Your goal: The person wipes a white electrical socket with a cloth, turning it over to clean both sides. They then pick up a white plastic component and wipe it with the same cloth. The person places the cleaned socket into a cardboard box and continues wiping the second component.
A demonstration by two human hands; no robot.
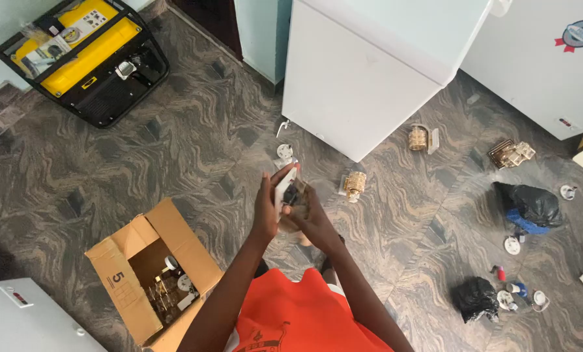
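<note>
My left hand (267,207) and my right hand (309,214) are raised together over the floor, both closed around one small light fitting (290,193) with a white base plate and a dark, glassy body. The left hand grips the white plate from the left. From the right, the other hand cups the dark body. Part of the fitting is hidden by my fingers. An open cardboard box (130,287) with several similar fittings inside sits on the floor to my lower left.
Gold crystal light fittings (354,185) (419,137) (511,154) lie on the dark patterned floor. Two white chest freezers (369,65) stand ahead, a yellow generator (83,55) at the far left. Black plastic bags (532,203) (475,298) and small white parts lie to the right.
</note>
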